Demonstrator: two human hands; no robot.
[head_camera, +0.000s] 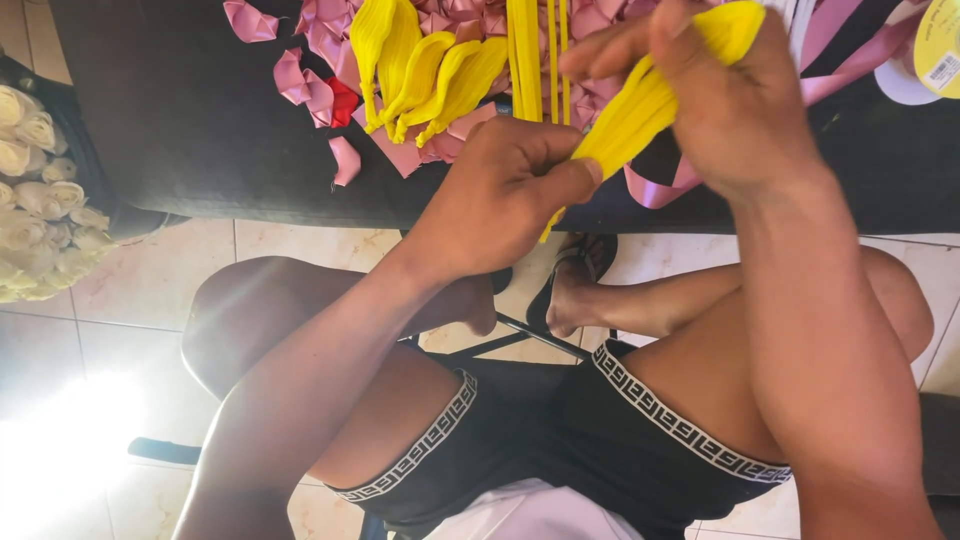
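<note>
A bunch of yellow ribbon strips is held between both hands just above the edge of a black table. My left hand pinches the lower end of the bunch. Gripping the upper part is my right hand, fingers curled over the folded top. On the table behind lie folded yellow ribbon petals, straight yellow strips and several pink ribbon petals with a red piece among them.
A bouquet of white ribbon roses sits at the left table edge. A ribbon spool lies at the far right. Below are my bare knees, black shorts, sandalled feet and a tiled floor.
</note>
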